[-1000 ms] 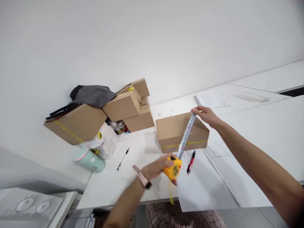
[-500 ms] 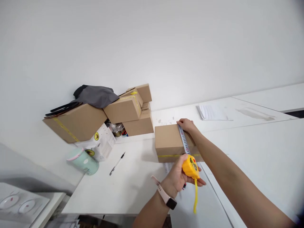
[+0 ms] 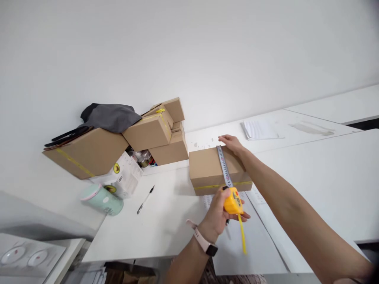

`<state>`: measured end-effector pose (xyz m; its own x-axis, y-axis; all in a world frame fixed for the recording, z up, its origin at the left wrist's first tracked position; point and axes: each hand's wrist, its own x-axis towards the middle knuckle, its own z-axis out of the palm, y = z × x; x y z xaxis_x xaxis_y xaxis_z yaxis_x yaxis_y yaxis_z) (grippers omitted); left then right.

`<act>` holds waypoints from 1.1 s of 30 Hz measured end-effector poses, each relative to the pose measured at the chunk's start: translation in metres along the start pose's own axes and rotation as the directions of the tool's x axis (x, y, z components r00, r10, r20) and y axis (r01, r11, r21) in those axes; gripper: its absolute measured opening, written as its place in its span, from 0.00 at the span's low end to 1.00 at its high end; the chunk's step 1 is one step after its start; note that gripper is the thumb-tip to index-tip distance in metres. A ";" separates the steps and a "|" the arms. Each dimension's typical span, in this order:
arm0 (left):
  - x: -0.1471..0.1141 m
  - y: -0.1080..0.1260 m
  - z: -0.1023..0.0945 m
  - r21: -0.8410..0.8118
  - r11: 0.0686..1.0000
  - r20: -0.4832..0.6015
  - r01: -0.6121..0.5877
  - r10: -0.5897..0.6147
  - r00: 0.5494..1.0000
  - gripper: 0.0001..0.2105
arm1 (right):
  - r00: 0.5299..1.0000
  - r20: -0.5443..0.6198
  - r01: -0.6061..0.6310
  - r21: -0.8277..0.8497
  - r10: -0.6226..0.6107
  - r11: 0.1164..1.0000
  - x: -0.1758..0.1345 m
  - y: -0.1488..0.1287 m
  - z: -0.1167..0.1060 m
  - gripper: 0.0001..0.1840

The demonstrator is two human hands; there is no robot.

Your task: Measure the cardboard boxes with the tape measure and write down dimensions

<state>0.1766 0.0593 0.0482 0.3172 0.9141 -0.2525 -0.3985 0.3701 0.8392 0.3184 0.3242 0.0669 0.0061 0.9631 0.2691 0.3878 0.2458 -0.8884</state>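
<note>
My left hand (image 3: 217,213) is closed around a yellow tape measure (image 3: 233,200), whose yellow strap (image 3: 242,234) hangs down. A small dark tip pokes out beneath the same hand, too little of it to name. From the case, the metal blade (image 3: 224,165) runs over the top of a closed cardboard box (image 3: 204,163) up to its far edge. My right hand (image 3: 232,144) is just past that far edge with its fingers stretched out, beside the blade's end and apart from it. Printed paper (image 3: 207,201) is partly covered by the box.
Stacked cardboard boxes (image 3: 148,136) and a grey cloth (image 3: 109,118) are at the back left. Below them are a white avocado-print box (image 3: 130,177) and a green cylindrical container (image 3: 103,201). A pen (image 3: 145,200) lies on the white table. Papers (image 3: 260,130) lie near the wall.
My right fingers have come off the blade's end and straightened. The blade's end now shows at the box's far edge. My left hand still holds the tape measure; the view has shifted slightly.
</note>
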 end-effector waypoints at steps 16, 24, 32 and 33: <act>-0.052 0.016 -0.106 0.278 0.867 -0.420 -0.414 0.497 0.760 0.28 | 0.911 -0.167 -0.323 0.284 0.378 0.903 -0.188 0.078 -0.076 0.24; -0.035 0.023 -0.102 0.193 0.923 -0.322 -0.332 0.379 0.868 0.30 | 0.972 -0.053 -0.215 0.199 0.230 0.956 -0.178 0.034 -0.062 0.34; -0.009 0.094 -0.094 0.278 0.863 -0.174 -0.422 0.477 0.861 0.25 | 0.975 -0.216 -0.135 -0.374 0.056 0.917 -0.106 -0.019 -0.059 0.29; -0.004 0.100 -0.095 0.284 0.863 -0.175 -0.418 0.475 0.863 0.25 | 0.972 -0.232 -0.142 -0.416 0.046 0.898 -0.098 -0.022 -0.055 0.28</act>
<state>0.0538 0.1079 0.0875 -0.0659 0.9931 0.0967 -0.2316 -0.1094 0.9666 0.3598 0.2181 0.0809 0.2374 0.9218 0.3065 0.7312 0.0382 -0.6811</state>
